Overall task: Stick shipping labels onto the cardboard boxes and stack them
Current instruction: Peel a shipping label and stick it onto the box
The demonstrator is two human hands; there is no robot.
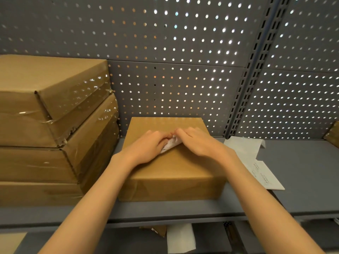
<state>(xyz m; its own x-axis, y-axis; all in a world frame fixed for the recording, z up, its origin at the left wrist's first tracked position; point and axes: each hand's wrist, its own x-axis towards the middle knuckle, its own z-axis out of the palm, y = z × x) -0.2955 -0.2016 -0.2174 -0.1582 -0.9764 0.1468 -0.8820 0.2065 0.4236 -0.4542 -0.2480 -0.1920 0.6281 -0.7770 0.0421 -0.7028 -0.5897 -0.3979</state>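
Both hands, left hand and right hand, pinch a white shipping label above the cardboard box. Probably peeling or positioning it for sticking.

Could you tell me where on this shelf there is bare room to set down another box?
The shelf is bare at the right, between the label sheets and a box corner. It is crowded left: the stack of boxes nearly meets the middle box under both hands.

A grey pegboard wall rises behind the grey shelf.
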